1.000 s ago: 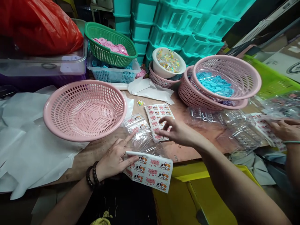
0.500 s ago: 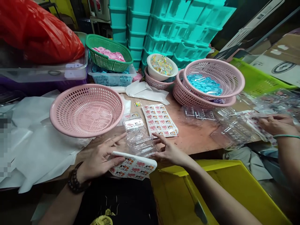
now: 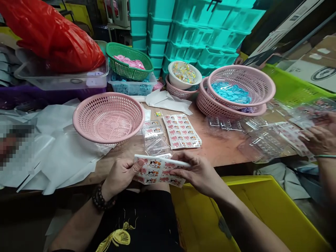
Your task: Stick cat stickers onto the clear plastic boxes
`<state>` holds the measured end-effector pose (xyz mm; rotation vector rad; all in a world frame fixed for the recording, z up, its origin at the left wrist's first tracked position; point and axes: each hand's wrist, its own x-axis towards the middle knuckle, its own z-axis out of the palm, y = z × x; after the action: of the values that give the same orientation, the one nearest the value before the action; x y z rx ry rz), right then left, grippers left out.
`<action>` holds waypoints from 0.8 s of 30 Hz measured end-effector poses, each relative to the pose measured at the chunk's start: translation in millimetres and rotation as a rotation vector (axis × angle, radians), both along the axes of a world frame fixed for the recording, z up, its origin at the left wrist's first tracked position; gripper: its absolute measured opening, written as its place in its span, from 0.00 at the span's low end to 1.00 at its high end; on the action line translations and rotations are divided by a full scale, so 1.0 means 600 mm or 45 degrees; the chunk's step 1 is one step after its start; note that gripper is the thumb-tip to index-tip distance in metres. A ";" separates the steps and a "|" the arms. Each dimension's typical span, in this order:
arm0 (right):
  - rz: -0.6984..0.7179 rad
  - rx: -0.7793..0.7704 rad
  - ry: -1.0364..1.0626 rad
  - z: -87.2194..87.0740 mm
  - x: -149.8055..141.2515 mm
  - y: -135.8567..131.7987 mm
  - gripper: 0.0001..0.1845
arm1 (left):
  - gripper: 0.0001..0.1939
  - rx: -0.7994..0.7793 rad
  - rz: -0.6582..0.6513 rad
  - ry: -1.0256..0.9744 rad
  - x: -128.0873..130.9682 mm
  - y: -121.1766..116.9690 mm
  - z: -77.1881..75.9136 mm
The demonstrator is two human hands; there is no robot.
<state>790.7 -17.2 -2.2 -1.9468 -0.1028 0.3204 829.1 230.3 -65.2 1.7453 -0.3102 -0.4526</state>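
Observation:
My left hand (image 3: 123, 174) and my right hand (image 3: 195, 170) both hold a stack of sticker sheets (image 3: 156, 169) printed with cats and red lettering, lifted at the near edge of the wooden table (image 3: 217, 148). My left thumb lies on the top sheet. Just beyond the stack lie clear plastic clamshell boxes (image 3: 156, 145), some with stickers on them. Another sticker sheet (image 3: 181, 131) lies flat on the table behind them. An empty pink basket (image 3: 109, 117) stands to the left.
Stacked pink baskets (image 3: 237, 91) with blue pieces sit at the back right, beside a white bowl of sweets (image 3: 184, 74) and a green basket (image 3: 130, 65). Another person's hand (image 3: 319, 139) works among clear boxes at the right. A yellow bin (image 3: 259, 213) stands below the table.
My right hand came back from the flat sheet and took the near stack with my left hand. The stack rose off the table edge. The view shifted left.

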 end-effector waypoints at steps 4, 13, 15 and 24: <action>-0.094 -0.074 0.042 -0.012 -0.014 0.006 0.13 | 0.35 0.189 0.167 -0.554 -0.001 0.009 0.034; -0.009 -0.133 -0.112 -0.016 -0.035 0.014 0.10 | 0.11 0.300 -0.385 -0.178 0.015 -0.016 0.056; -0.062 -0.118 -0.202 -0.020 -0.038 0.013 0.09 | 0.12 0.226 -0.361 -0.059 0.016 -0.018 0.050; 0.085 -0.621 -1.317 -0.052 -0.033 -0.012 0.09 | 0.22 -0.021 -0.483 0.753 0.032 -0.015 0.015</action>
<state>770.8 -24.4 -33.6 -2.4085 -0.8196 -0.7124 848.5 221.0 -56.0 1.4553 -0.2134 -1.2035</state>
